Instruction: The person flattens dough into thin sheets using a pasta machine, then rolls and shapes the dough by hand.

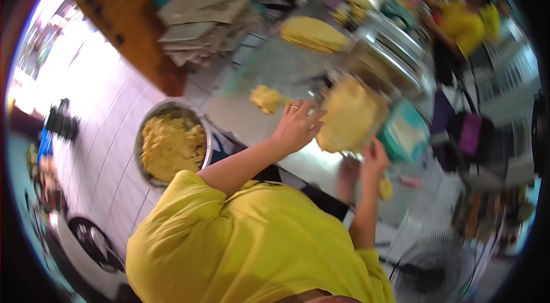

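Dough sheet [349,117] above table [275,68], long axis running near to far, near end slightly to left. Left hand [295,125] half open at left edge; right hand [373,158] at near right edge, grip blurred, cannot tell. Left: metal bowl [207,157] with lumpy yellow dough [172,145]. Right: teal container [392,144] with whitish contents [409,129].

At nine o'clock the metal bowl [208,141] is showing a smooth, shiny rim, while the dough [172,145] in it is looking rough. At one to two o'clock the metal machine [395,45] is shining brightly, and at three o'clock the teal tub [389,131] is looking like smooth plastic. The yellow cloth shirt [252,246] at six o'clock is appearing soft and matt.
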Available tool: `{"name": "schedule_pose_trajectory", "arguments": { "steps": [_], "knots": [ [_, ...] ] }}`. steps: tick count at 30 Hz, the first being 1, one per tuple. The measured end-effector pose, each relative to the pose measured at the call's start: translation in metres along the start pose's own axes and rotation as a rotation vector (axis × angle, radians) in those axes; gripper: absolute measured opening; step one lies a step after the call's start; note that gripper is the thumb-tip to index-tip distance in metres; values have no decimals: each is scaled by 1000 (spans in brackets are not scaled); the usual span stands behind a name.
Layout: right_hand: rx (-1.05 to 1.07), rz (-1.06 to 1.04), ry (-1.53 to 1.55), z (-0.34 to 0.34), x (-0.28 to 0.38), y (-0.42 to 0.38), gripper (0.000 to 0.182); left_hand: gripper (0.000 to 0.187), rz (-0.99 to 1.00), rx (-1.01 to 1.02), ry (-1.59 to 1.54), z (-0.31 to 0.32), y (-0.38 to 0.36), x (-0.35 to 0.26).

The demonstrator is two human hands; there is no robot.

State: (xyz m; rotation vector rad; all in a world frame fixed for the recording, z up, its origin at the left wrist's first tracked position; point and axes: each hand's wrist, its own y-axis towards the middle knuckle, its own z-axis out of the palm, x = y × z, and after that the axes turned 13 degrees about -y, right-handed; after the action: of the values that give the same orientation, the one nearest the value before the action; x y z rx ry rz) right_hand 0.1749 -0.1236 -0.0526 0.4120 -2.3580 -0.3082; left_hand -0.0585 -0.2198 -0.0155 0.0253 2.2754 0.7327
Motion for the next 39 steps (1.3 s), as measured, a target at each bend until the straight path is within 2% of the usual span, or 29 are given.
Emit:
{"name": "schedule_pose_trajectory", "arguments": {
  "steps": [1,2,4,5,7,8,9,10,11,13,15,16,18,21,22,25,27,29,30,32,34,36,38,39],
  "knots": [
    [5,67,10,-17,0,3,27,40,-15,-27,63,-8,2,20],
    [-42,44,11,-26,-11,7,26,40,-43,-72,104,-23,2,31],
    [-36,163,69,-48,-7,5,26,53,-129,-31,353,-40,-1,41],
    [-26,164,57,-45,-15,8,26,53,-141,-29,344,-44,-2,42],
    [-120,48,44,-48,-40,4,27,55,-288,294,420,-52,3,30],
    [-69,95,20,-53,-37,3,27,56,-316,490,444,-46,7,30],
    [-56,132,20,-56,-45,1,26,48,-318,460,406,-39,6,41],
    [-93,101,-6,-61,-38,-1,24,41,-138,248,416,-24,-7,65],
    [-131,141,3,-67,-33,-2,22,35,-178,298,293,-24,-1,73],
    [-229,99,-80,-80,-31,-3,19,28,-109,225,445,-22,-1,78],
    [-283,94,-112,-92,-34,-4,16,19,-98,190,440,-24,0,77],
    [-309,125,-130,-98,-39,-6,16,19,-64,213,420,-23,-1,81],
    [-292,131,-109,-103,-44,-5,13,18,-49,17,280,-24,-1,84],
    [-166,133,-160,-107,-45,-8,12,17,31,-8,210,-26,0,85],
    [-88,107,-217,-106,-45,-8,13,17,25,-12,225,-28,0,84],
    [16,83,-294,-94,-42,-3,18,18,51,48,-64,-25,-2,58],
    [76,74,-344,-81,-40,-1,21,18,58,87,-23,-15,-3,39],
    [67,-42,-625,-63,-35,5,24,18,75,128,15,-8,-4,28],
    [66,-47,-618,-56,-32,7,24,16,89,151,122,-4,-4,25],
    [114,-74,-821,-41,-28,8,23,15,114,178,224,-3,-2,30],
    [186,-62,-787,-38,-26,12,17,13,60,307,236,-2,-2,38],
    [61,-109,-747,-37,-25,8,11,12,106,320,197,-2,-2,40],
    [4,-141,-545,-41,-3,5,9,11,146,325,177,-2,-1,46],
    [18,-141,-329,-38,12,2,8,13,132,293,122,-1,-4,52]
  ]
}}
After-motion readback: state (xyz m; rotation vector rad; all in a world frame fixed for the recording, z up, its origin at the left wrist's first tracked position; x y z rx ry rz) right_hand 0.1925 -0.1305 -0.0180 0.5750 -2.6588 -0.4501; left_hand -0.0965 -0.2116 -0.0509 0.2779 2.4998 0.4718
